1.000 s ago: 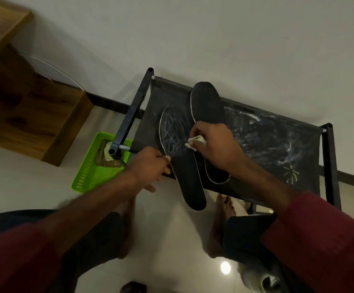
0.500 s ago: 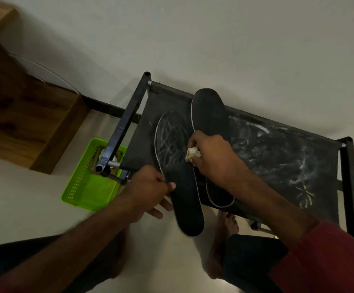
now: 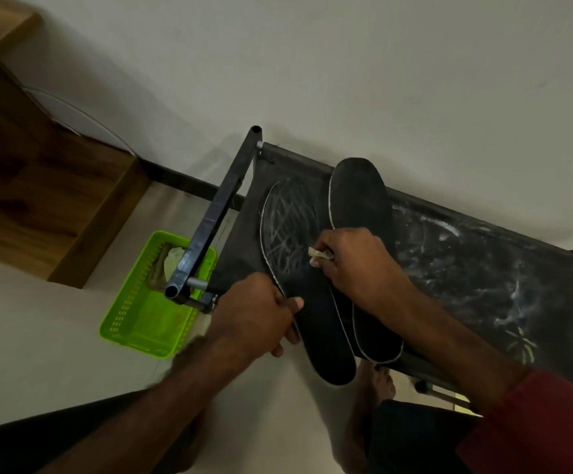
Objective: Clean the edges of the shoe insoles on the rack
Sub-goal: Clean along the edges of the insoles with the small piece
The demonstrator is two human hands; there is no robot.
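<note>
Head view: two insoles (image 3: 288,220) lie at nine o'clock on the rack (image 3: 466,254). Left hand (image 3: 257,313) pinches one's rim; right hand (image 3: 357,265) curls round a wad (image 3: 319,253) pressed to its edge, seemingly mid-wipe. Next, I'd say, slide heelward.

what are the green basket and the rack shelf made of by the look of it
Green basket: probably moulded plastic, bright and slightly glossy, with slotted walls. Rack shelf: seemingly dark fabric stretched between bars, matte, streaked with white smears; hard to be sure.
</note>
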